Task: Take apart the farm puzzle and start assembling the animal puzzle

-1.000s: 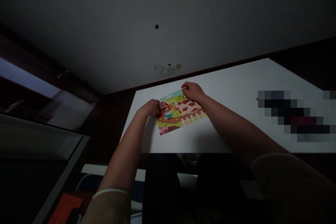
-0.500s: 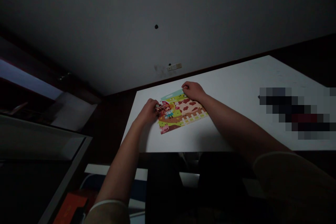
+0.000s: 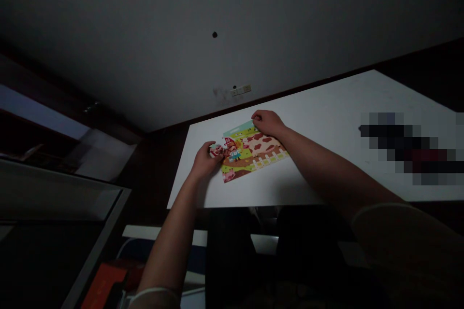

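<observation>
A colourful farm-scene jigsaw puzzle point(image 3: 253, 154) with a spotted cow, a white fence and a small pig lies flat on a white table point(image 3: 326, 116). My left hand point(image 3: 203, 160) is at the puzzle's left edge, fingers pinched on a small red-and-white puzzle piece point(image 3: 216, 151) lifted just off that edge. My right hand point(image 3: 267, 122) rests with curled fingers on the puzzle's far top edge, pressing it down.
A blurred-out dark patch point(image 3: 413, 147) lies on the table's right part. An orange object point(image 3: 103, 287) sits low on the floor at left, by a dark framed panel point(image 3: 72, 231). The wall behind carries a socket plate point(image 3: 241, 90). The room is dim.
My left hand has slid left and a little toward me, pulling a small piece away from the puzzle's left edge. The right hand has stayed on the top edge.
</observation>
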`<state>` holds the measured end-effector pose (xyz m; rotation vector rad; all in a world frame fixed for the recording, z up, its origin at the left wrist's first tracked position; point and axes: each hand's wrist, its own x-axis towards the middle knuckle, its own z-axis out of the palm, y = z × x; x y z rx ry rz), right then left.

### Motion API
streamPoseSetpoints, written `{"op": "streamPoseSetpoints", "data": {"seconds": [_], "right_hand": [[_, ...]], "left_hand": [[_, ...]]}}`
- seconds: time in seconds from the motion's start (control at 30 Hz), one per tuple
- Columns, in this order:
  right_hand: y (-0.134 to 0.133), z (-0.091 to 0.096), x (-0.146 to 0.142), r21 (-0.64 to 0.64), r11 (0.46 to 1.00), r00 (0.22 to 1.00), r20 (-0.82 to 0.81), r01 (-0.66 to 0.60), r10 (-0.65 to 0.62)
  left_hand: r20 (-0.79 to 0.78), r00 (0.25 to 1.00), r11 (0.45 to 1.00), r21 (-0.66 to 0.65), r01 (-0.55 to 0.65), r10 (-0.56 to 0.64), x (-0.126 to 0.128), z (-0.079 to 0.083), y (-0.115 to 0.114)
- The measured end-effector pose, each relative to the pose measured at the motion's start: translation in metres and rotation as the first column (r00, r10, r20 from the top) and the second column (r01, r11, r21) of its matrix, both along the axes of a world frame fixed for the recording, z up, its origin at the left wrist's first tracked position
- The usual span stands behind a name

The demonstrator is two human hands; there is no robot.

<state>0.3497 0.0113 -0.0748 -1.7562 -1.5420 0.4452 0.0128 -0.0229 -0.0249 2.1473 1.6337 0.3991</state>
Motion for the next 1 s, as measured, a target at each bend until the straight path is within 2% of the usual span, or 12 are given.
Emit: {"op": "streamPoseSetpoints", "data": {"seconds": [0.07, 0.17, 0.23, 0.37, 0.47, 0.67, 1.0], "right_hand": [[-0.001, 0.001, 0.0, 0.001, 1.0, 1.0, -0.002, -0.008, 0.008], [-0.003, 0.004, -0.001, -0.008, 1.0, 1.0, 0.001, -0.019, 0.019], [-0.004, 0.006, -0.001, -0.017, 1.0, 1.0, 0.008, -0.023, 0.024], [-0.003, 0.005, -0.001, -0.022, 1.0, 1.0, 0.018, -0.017, 0.018], [-0.001, 0.002, -0.001, -0.025, 1.0, 1.0, 0.018, -0.015, 0.015], [-0.001, 0.002, 0.0, -0.037, 0.999, 0.999, 0.046, -0.025, 0.027], [-0.001, 0.005, 0.0, -0.047, 0.998, 0.998, 0.052, -0.033, 0.035]], "left_hand": [[-0.055, 0.994, 0.994, -0.059, 0.095, -0.098, 0.005, 0.004, 0.003], [-0.173, 0.963, 0.979, -0.034, 0.203, -0.206, 0.012, 0.007, 0.004], [-0.243, 0.937, 0.968, -0.029, 0.25, -0.25, 0.015, 0.01, 0.004], [-0.334, 0.891, 0.951, -0.114, 0.286, -0.308, 0.02, 0.018, 0.008], [-0.374, 0.868, 0.944, -0.176, 0.279, -0.326, 0.024, 0.025, 0.013], [-0.373, 0.875, 0.947, -0.211, 0.243, -0.308, 0.032, 0.028, 0.021], [-0.47, 0.85, 0.97, -0.075, 0.229, -0.237, 0.035, 0.027, 0.008]]}}
